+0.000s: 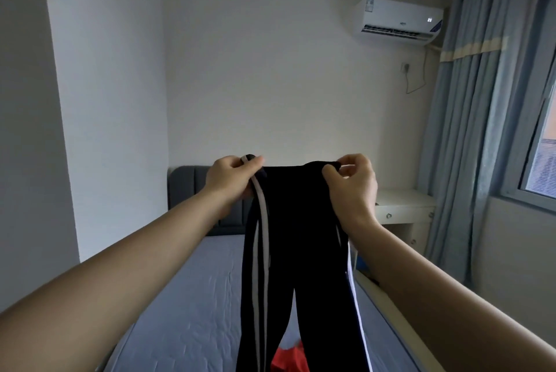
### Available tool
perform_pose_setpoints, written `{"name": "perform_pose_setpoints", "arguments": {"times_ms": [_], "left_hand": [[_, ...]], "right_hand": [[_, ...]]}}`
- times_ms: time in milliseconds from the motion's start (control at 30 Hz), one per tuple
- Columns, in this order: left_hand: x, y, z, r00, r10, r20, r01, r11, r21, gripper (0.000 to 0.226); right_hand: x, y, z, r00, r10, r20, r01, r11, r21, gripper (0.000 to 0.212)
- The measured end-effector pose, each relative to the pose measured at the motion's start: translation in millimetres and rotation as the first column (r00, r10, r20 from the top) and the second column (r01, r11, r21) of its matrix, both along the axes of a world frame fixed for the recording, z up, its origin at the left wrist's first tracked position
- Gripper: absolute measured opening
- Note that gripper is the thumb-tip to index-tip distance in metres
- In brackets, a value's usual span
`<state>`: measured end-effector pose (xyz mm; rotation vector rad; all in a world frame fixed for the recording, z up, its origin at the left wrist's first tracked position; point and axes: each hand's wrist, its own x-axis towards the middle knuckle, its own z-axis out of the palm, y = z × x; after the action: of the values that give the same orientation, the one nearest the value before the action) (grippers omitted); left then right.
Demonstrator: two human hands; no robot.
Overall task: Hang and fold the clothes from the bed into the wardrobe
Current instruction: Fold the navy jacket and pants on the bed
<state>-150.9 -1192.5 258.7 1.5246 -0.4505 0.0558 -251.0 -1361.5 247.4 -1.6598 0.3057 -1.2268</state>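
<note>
Pinching black trousers [288, 221] waistband, left hand [231, 179], right hand [355, 182], above bed [192, 311]

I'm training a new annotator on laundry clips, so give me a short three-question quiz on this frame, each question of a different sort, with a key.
1. True or false: the left hand and the right hand both pinch the top edge of the black striped trousers.
2. The red garment lies: A) on the bed; B) in the left hand; C) in the right hand.
3. Fill in: the trousers' side stripes are ____.
Key: 1 true; 2 A; 3 white.
</note>
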Motion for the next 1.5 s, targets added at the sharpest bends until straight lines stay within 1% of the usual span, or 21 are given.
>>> {"name": "perform_pose_setpoints", "arguments": {"times_ms": [100, 233, 300, 400, 467, 533, 600, 667, 700, 733, 767, 800, 867, 900, 967, 1067, 1167, 1300, 1367, 1433, 1500], "left_hand": [[-7, -3, -11, 0.987, -0.157, 0.026, 0.156, 0.987, 0.033, 0.025], [-18, -6, -15, 0.946, -0.323, 0.007, 0.323, 0.945, -0.056, 0.018], [-23, -6, -15, 0.935, -0.353, -0.01, 0.35, 0.93, -0.111, 0.022], [-27, -3, -14, 0.911, -0.411, -0.027, 0.401, 0.901, -0.168, 0.02], [-29, 1, -14, 0.908, -0.418, -0.021, 0.409, 0.897, -0.168, 0.02], [-29, 4, -14, 0.921, -0.389, -0.008, 0.384, 0.912, -0.148, 0.02], [-28, 8, -16, 0.929, -0.371, 0.004, 0.368, 0.919, -0.146, 0.02], [-27, 13, -15, 0.924, -0.382, 0.014, 0.379, 0.91, -0.167, 0.02], [-27, 15, -14, 0.917, -0.398, 0.015, 0.394, 0.901, -0.18, 0.02], [-27, 17, -13, 0.909, -0.417, 0.018, 0.413, 0.891, -0.188, 0.021], [-28, 18, -12, 0.898, -0.439, 0.021, 0.435, 0.881, -0.189, 0.021], [-30, 18, -11, 0.889, -0.458, 0.024, 0.454, 0.872, -0.184, 0.022], [-33, 17, -11, 0.874, -0.485, 0.032, 0.483, 0.86, -0.167, 0.022], [-35, 17, -11, 0.867, -0.496, 0.035, 0.495, 0.854, -0.162, 0.022], [-38, 17, -11, 0.854, -0.519, 0.035, 0.516, 0.838, -0.175, 0.023], [-39, 20, -9, 0.834, -0.552, 0.029, 0.542, 0.807, -0.234, 0.029], [-39, 26, -8, 0.827, -0.561, 0.038, 0.555, 0.803, -0.219, 0.04], [-40, 36, -12, 0.785, -0.608, 0.115, 0.619, 0.775, -0.128, 0.034], [-40, 40, -14, 0.778, -0.615, 0.13, 0.627, 0.775, -0.085, 0.037], [-39, 43, -14, 0.805, -0.58, 0.126, 0.591, 0.804, -0.07, 0.039], [-36, 48, -15, 0.847, -0.517, 0.123, 0.528, 0.845, -0.083, 0.037]], "right_hand": [[3, 15, -8, 0.993, 0.118, -0.026, -0.116, 0.992, 0.051, 0.017], [5, 23, -11, 0.977, 0.21, -0.035, -0.205, 0.972, 0.114, 0.016], [5, 26, -11, 0.973, 0.23, -0.01, -0.226, 0.964, 0.143, 0.015], [3, 30, -11, 0.973, 0.23, 0.032, -0.232, 0.96, 0.154, 0.015], [1, 32, -10, 0.967, 0.254, 0.012, -0.253, 0.961, 0.11, 0.017], [-2, 31, -9, 0.948, 0.314, -0.058, -0.313, 0.949, 0.027, 0.021], [-6, 26, -8, 0.88, 0.458, -0.124, -0.465, 0.885, -0.035, 0.021], [-10, 20, -7, 0.756, 0.638, -0.149, -0.65, 0.759, -0.043, 0.022], [-11, 18, -8, 0.702, 0.696, -0.153, -0.708, 0.706, -0.035, 0.025], [-12, 16, -8, 0.67, 0.726, -0.155, -0.739, 0.672, -0.046, 0.029], [-12, 14, -7, 0.666, 0.728, -0.162, -0.745, 0.661, -0.091, 0.032], [-11, 13, -8, 0.69, 0.702, -0.178, -0.724, 0.67, -0.167, 0.034], [-10, 14, -9, 0.782, 0.589, -0.202, -0.621, 0.715, -0.32, 0.038], [-9, 15, -10, 0.829, 0.525, -0.192, -0.557, 0.746, -0.365, 0.039], [-8, 17, -13, 0.904, 0.402, -0.148, -0.427, 0.816, -0.389, 0.047], [-4, 18, -16, 0.955, 0.278, -0.104, -0.297, 0.878, -0.374, 0.05], [1, 19, -16, 0.964, 0.206, -0.165, -0.256, 0.883, -0.394, 0.057], [4, 20, -20, 0.957, 0.224, -0.185, -0.284, 0.857, -0.43, 0.063], [5, 22, -21, 0.958, 0.209, -0.196, -0.278, 0.843, -0.46, 0.062], [6, 23, -22, 0.958, 0.193, -0.212, -0.275, 0.826, -0.492, 0.057], [3, 18, -19, 0.942, 0.204, -0.266, -0.318, 0.798, -0.511, 0.048]]}}
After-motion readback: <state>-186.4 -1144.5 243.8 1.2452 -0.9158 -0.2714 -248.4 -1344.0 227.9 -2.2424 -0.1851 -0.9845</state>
